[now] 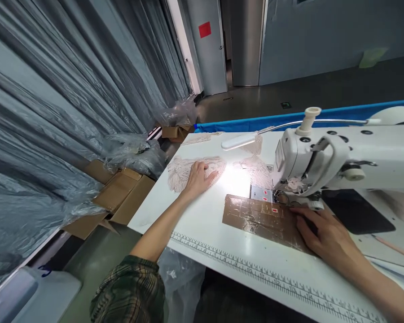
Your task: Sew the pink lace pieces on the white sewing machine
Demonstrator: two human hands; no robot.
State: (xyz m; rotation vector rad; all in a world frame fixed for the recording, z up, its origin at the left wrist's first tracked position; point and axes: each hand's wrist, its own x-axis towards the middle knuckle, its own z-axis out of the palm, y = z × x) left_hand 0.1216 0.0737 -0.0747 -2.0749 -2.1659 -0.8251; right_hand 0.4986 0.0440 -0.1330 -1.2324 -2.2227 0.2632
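Observation:
My left hand point(199, 178) lies flat, fingers spread, on a stack of pinkish lace pieces point(182, 172) at the far left of the white sewing table point(222, 242). My right hand point(325, 235) rests on a brown taped patch point(262, 217) just in front of the white sewing machine point(340, 159), fingertips close to the needle area point(284, 197). More lace point(256, 168) lies behind the needle plate under the bright lamp light. Whether the right fingers pinch anything is hidden.
A slim lamp point(239, 141) on a bent arm reaches over the table. A printed ruler point(256, 271) runs along the near edge. Cardboard boxes point(121, 197) and plastic sheeting point(54, 112) line the left side. A grey door point(208, 45) stands behind, and a dark pad point(357, 213) lies under the machine.

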